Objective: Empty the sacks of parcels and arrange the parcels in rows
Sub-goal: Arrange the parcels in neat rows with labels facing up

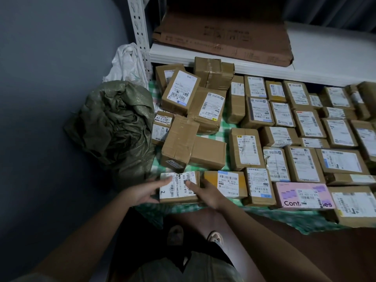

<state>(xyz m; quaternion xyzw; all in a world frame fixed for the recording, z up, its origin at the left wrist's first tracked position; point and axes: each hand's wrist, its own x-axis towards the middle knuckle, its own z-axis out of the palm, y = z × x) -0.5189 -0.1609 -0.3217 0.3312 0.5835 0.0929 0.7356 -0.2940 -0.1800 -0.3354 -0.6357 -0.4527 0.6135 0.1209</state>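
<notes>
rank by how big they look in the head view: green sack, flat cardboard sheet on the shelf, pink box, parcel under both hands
1. flat cardboard sheet
2. green sack, though it lies nearer the camera, so this ranking is unsure
3. pink box
4. parcel held between the left hand and right hand; partly covered, looks close to the pink box

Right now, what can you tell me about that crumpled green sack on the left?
The green sack looks like woven plastic, dull olive, heavily creased and slumped into a loose heap, so it appears mostly emptied. It sits on the floor against the grey wall, at the left edge of the checked cloth. Neither hand touches it. A white plastic bag lies just behind it.
</notes>
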